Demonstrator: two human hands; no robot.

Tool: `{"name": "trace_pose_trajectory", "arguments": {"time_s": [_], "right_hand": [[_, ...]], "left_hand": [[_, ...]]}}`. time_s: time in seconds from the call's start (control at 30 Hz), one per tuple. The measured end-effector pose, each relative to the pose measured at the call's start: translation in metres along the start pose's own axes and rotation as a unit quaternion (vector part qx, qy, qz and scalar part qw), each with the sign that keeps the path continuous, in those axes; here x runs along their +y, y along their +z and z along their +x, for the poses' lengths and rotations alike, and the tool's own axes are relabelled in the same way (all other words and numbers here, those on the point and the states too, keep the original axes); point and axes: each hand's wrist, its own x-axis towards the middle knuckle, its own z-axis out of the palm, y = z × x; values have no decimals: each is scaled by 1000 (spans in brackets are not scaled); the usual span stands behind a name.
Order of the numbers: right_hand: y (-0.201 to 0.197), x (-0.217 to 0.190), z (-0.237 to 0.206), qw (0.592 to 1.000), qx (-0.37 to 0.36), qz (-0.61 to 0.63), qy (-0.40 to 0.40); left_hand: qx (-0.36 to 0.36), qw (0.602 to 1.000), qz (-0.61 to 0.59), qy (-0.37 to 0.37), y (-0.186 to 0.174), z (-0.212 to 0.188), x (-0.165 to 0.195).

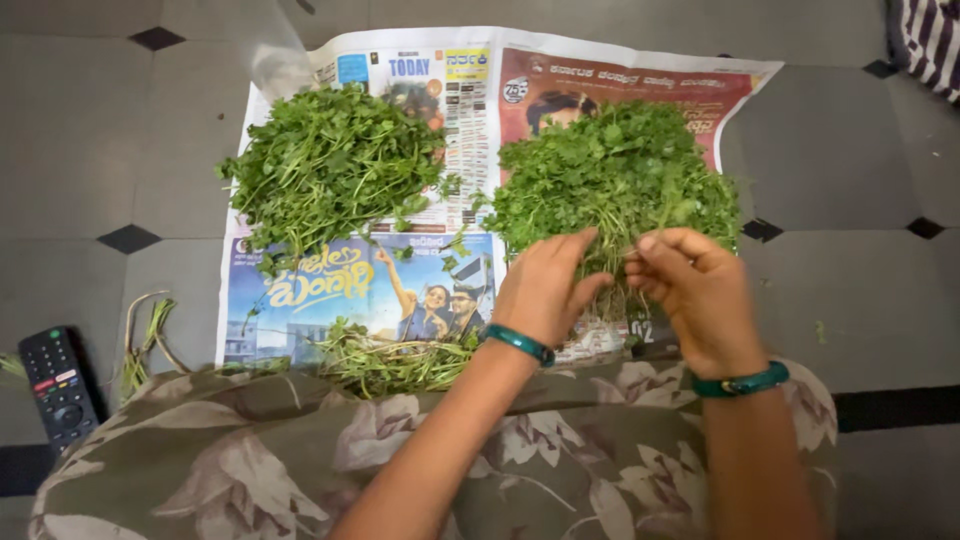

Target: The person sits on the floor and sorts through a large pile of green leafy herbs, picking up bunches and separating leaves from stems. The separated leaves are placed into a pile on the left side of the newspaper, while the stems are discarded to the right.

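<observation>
Seen from the head camera: left hand [545, 290] and right hand [695, 290] both pinched shut on stems of the right herb pile [615, 175], lying on a newspaper [470, 90] spread over the floor [850, 270]. Further left on the paper, a second herb pile [330, 165]; near its front edge, loose stems [395, 360]; off on the floor, a remote [57, 385].

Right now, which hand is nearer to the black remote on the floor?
Left. The left hand works at the right herb pile, closer to the remote; the right hand is beside it, farther away.
</observation>
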Motion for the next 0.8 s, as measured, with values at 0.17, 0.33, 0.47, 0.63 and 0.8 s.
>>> {"name": "trace_pose_trajectory", "arguments": {"time_s": [0.17, 0.33, 0.47, 0.63, 0.8], "right_hand": [[0, 13, 18, 999, -22, 29, 30], [-9, 42, 77, 995, -57, -2, 83], [-20, 56, 112, 977, 80, -170, 105], [-11, 21, 75, 967, 120, -181, -132], [53, -4, 1, 894, -265, -137, -334]], "left_hand": [[15, 999, -21, -26, 8, 11, -11], [9, 999, -10, -44, -31, 13, 0], [30, 995, -64, -77, -90, 6, 20], [11, 960, -225, -168, -153, -14, 24], [-23, 933, -285, -220, -153, -29, 16]]}}
